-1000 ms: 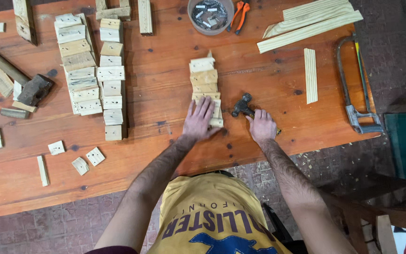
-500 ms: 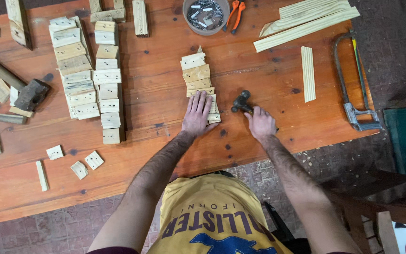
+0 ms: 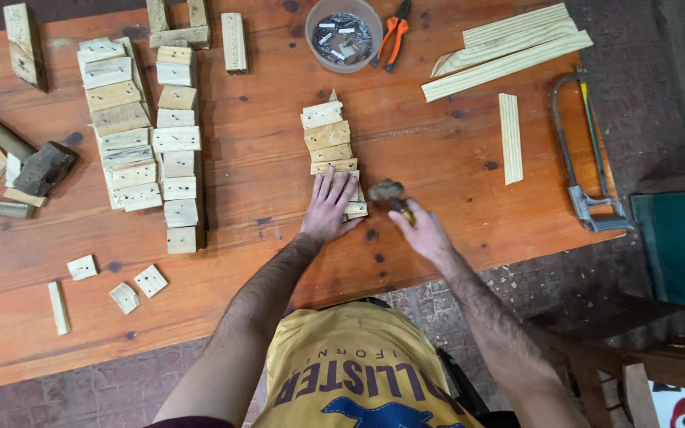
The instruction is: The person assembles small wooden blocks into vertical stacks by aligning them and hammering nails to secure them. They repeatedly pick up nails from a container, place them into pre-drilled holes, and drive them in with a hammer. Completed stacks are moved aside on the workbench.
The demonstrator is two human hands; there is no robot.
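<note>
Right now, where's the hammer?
In the head view, the hammer is in the right hand, just right of the short row of wooden blocks pressed by the left hand.

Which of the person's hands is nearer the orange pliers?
Right. The right hand, gripping a hammer, sits below the orange pliers; the left hand lies farther left.

Yellow sleeveless shirt (image 3: pixel 350 368) with dark blue print across chest. Both forearms bare and hairy, no sleeves, no watch or gloves. Left hand (image 3: pixel 328 208) and right hand (image 3: pixel 423 234) bare.
</note>
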